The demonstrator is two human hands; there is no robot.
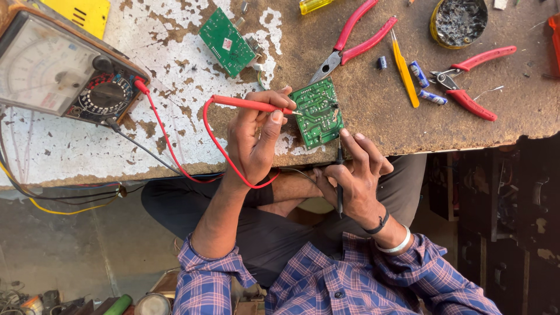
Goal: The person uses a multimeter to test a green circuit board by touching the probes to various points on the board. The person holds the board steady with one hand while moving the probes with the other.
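A small green circuit board [318, 114] lies at the near edge of a worn brown and white workbench [385, 111]. My left hand [252, 140] grips a red test probe [245, 104] and holds its tip against the board's left side. My right hand [356, 175] holds a thin black probe [339, 175] upright, its tip at the board's lower right corner. A red lead [169, 140] and a black lead [140, 146] run from the probes to an analogue multimeter [64, 70] at the far left.
A second green board [226, 41] lies further back. Red-handled pliers [356, 38], yellow tweezers [404, 70], red cutters [469, 87], small blue capacitors [419, 73] and a round tin of dark paste [459, 21] sit to the right. Dark drawers [501, 221] stand below right.
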